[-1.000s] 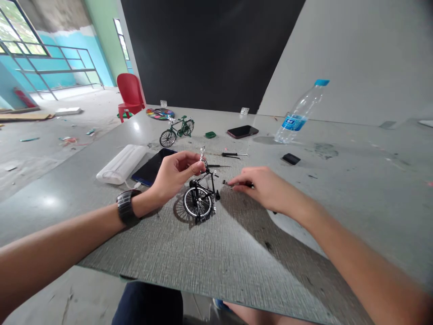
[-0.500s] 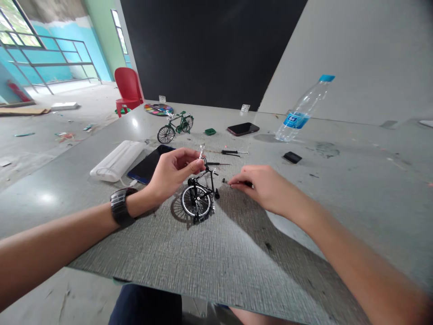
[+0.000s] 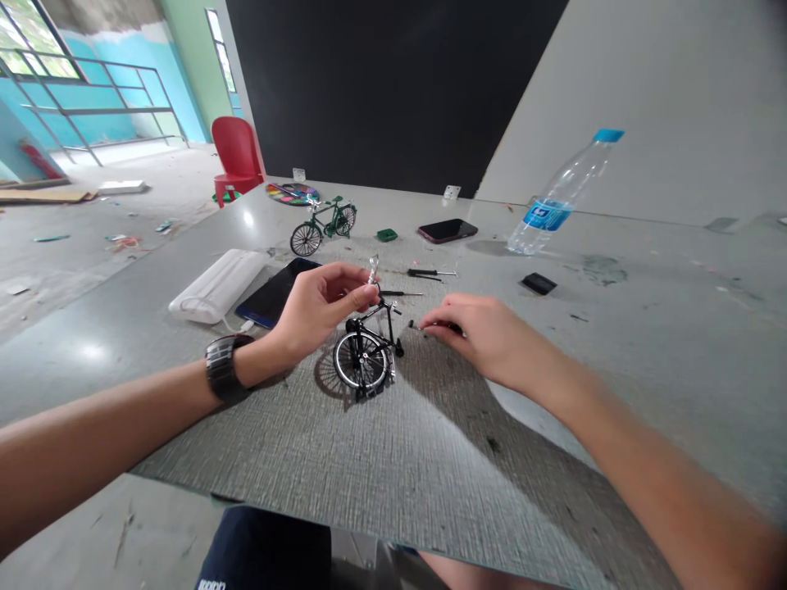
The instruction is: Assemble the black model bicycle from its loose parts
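Observation:
My left hand [image 3: 325, 301] is closed on the upper part of a black model bicycle [image 3: 391, 334], which stands tilted on the table with one silver-rimmed wheel showing. A shiny silver part pokes up above my left fingertips. My right hand [image 3: 476, 326] rests low over the table to the right of the bicycle, thumb and forefinger pinched together. Whatever those fingertips hold is too small to name. Just left of them lies a tiny dark piece [image 3: 411, 324]. Two thin screwdrivers, one with a black handle [image 3: 421, 273], lie behind the bicycle.
A green model bicycle [image 3: 329, 223] stands farther back, near a paint palette [image 3: 288, 193] and a small green tray [image 3: 387, 235]. A white power bank [image 3: 212, 287] and dark phone [image 3: 274, 293] lie left. Another phone [image 3: 448, 230], a water bottle [image 3: 550, 215] and a black box [image 3: 539, 283] stand right.
The whole view has shifted slightly. Both hands keep nearly the same places, and the black model bicycle stays in my left hand.

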Tool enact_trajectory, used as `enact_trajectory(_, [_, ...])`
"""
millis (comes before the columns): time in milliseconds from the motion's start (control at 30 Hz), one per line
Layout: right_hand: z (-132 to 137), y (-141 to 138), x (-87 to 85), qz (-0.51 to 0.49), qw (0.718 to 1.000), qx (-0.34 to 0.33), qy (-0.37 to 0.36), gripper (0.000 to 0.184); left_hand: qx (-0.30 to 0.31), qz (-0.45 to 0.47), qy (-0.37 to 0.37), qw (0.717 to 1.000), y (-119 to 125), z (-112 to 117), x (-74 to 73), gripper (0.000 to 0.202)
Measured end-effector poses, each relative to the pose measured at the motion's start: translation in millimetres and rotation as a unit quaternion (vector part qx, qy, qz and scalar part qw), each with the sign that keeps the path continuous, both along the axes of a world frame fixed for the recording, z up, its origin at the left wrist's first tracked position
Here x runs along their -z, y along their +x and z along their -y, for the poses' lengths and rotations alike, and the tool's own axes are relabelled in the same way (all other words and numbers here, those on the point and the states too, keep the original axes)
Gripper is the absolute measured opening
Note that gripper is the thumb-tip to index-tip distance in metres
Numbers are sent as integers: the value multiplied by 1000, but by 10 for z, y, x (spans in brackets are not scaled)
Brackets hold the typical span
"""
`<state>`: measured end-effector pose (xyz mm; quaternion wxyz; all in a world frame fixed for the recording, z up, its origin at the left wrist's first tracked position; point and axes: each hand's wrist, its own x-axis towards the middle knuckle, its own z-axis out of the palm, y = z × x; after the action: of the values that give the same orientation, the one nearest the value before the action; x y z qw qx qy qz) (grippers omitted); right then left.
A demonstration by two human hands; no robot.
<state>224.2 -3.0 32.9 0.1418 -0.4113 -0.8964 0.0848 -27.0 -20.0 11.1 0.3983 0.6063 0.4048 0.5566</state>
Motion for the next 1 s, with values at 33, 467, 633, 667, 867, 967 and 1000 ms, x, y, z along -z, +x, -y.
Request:
enact_trajectory(33, [18,-23,-21,-22,1000,-4,7,21,4,1,-3,1000,-1,2,3,18])
enact_trajectory(467, [350,-317,-146,-261,959,-3,107,13,122,17,-26,992,58,128,17,20])
enact_trajectory(633, [375,-321,-152,-217,955,-40,196,17,119,1,-41,992,57,143,-10,23])
enact_trajectory(667, [376,-320,-145,-210,955,-44,204,18,118,-2,-43,992,57,146,-15,23])
enact_trajectory(867, [375,-305,-93,-175,957,-70,222,22,115,0,-55,992,52,149,-13,25])
enact_trajectory(967, [379,-305,-91,-165,955,-78,234,22,114,-2,-54,992,46,145,-2,27])
enact_trajectory(1000, [380,-307,-95,-161,954,-82,239,22,115,-3,-52,992,45,143,-1,27])
